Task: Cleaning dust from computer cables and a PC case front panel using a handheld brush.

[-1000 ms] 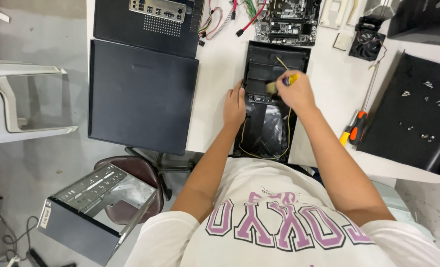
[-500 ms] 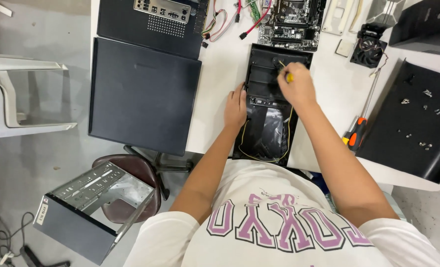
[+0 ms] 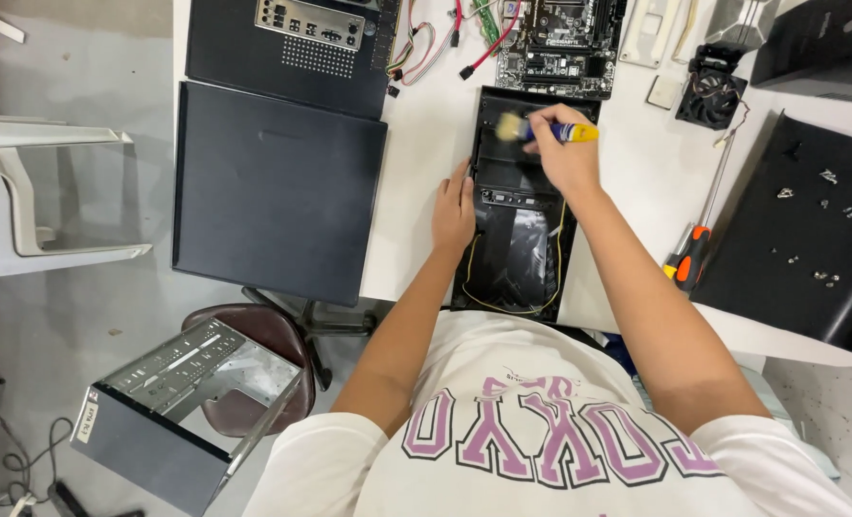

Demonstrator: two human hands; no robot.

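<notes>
Inside black front panel [image 3: 517,239], yellow wires [image 3: 558,251].

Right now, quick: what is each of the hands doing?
Left hand: open, resting flat on the left edge of the black front panel.
Right hand: closed around a small brush.

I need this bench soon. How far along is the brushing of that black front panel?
Done: the motherboard, fan and side panel lie apart on the table. In hand: the right hand works a brush over the front panel's upper end, the left hand steadying its edge. Left: its lower half.
</notes>
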